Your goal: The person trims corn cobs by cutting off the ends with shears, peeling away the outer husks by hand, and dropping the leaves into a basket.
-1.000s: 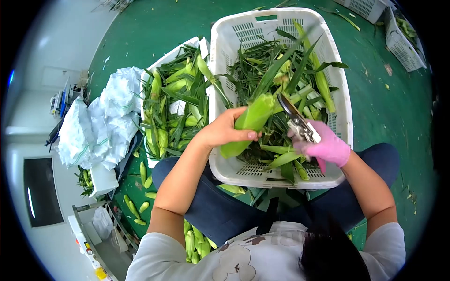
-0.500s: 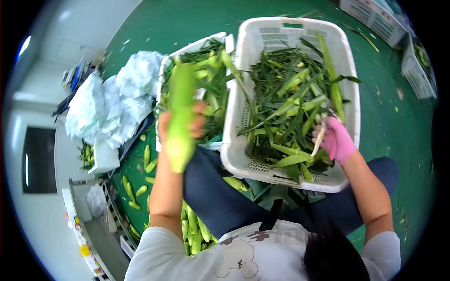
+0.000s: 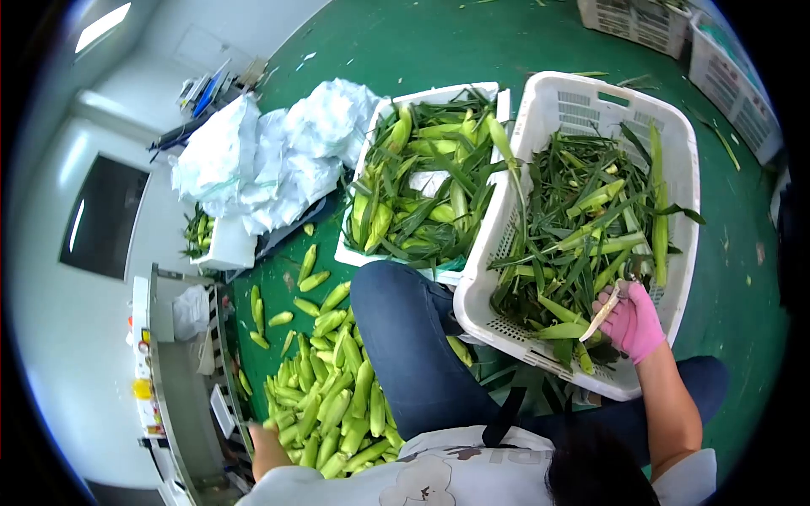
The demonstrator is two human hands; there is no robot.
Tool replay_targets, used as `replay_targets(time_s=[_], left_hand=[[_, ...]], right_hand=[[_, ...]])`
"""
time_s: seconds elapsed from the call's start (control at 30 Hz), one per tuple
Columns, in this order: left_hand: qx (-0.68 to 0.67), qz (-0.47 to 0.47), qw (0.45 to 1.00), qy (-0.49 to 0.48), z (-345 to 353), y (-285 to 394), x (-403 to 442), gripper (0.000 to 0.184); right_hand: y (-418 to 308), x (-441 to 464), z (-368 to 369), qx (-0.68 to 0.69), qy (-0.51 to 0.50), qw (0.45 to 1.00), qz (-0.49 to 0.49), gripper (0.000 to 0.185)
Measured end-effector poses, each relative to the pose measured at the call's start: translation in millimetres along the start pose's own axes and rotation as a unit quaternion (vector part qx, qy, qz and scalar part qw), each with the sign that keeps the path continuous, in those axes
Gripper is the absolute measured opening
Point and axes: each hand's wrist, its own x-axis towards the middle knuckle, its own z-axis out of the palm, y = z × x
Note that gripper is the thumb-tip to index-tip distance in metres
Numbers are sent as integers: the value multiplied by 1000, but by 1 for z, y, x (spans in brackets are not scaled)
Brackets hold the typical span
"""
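Observation:
My right hand (image 3: 631, 325), in a pink glove, is closed around a slim, pale, knife-like tool (image 3: 600, 315) over the near right part of a white crate (image 3: 472, 325). Cut green husks and leaves (image 3: 582, 244) fill much of that crate. Down at the lower left, my left hand (image 3: 265, 443) is beside a heap of trimmed corn cobs (image 3: 337, 396) in pale green husks. Its fingers are blurred and partly hidden, so I cannot see whether it holds anything. Untrimmed leafy corn (image 3: 430, 143) lies in a white box (image 3: 353, 253) left of the crate.
White plastic sacks (image 3: 270, 160) are piled at the left, beyond a few loose cobs (image 3: 257, 316) on the green floor (image 3: 405, 51). A metal rack (image 3: 186, 379) stands along the left wall. More white crates (image 3: 637, 24) sit at the far right.
My left hand has swung from in front of the box down to the lower left, and the corn cob it held is no longer visible in it. The camera view has shifted left.

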Motion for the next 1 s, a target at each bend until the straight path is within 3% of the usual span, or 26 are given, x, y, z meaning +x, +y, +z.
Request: replay_targets(time_s=[0.07,0.1,0.13,0.2,0.23,0.33,0.37,0.4,0.5,0.53,0.6,0.63,0.67,0.73,0.8,0.87,0.93,1.0], left_hand=[[-135,9,982,-129,63,21,22,47],[-168,41,960,-220,151,13,-28,53],[-74,86,942,-315,235,15,-115,53],[45,165,792,-586,381,-8,-226,54],[107,171,795,-572,449,-34,-302,51],[302,253,671,-628,602,-141,-442,40],[310,262,681,-609,650,-191,-461,39],[359,308,696,-540,673,-238,-491,41],[494,488,576,-431,758,-377,-492,68],[506,577,535,-352,721,-389,-530,82],[431,515,544,-502,763,-410,-474,84],[497,335,615,-512,741,-381,-495,84],[396,137,703,-574,705,-356,-520,82],[385,64,668,-634,686,-324,-521,72],[315,97,565,-756,614,-291,-558,49],[258,144,503,-812,544,-264,-596,44],[197,30,496,-845,516,-239,-610,27],[203,144,411,-877,482,-221,-631,12]], right_hand=[[0,4,-3,-1,-8,1000,4,53],[-2,6,-2,2,-12,1000,3,54],[-3,5,0,5,-14,1000,3,54],[-3,1,5,17,-9,1000,1,53],[-3,2,4,14,-9,1000,0,52],[1,2,-2,-34,-13,999,-14,52],[2,3,-8,-15,-17,1000,-4,53],[1,4,-8,-5,-10,1000,13,52],[-3,1,0,-2,6,1000,17,51],[-7,0,3,-5,18,1000,13,51],[-13,5,4,-12,12,1000,19,52],[-19,3,8,-15,13,1000,10,53],[-21,1,14,-17,9,1000,4,53],[-22,2,8,-23,-21,999,8,56],[-26,-5,17,-17,-23,1000,7,57],[-23,-8,14,-10,-41,999,5,56],[-22,-10,13,-18,-48,999,0,53],[-23,-15,15,-22,-42,999,-16,52]])
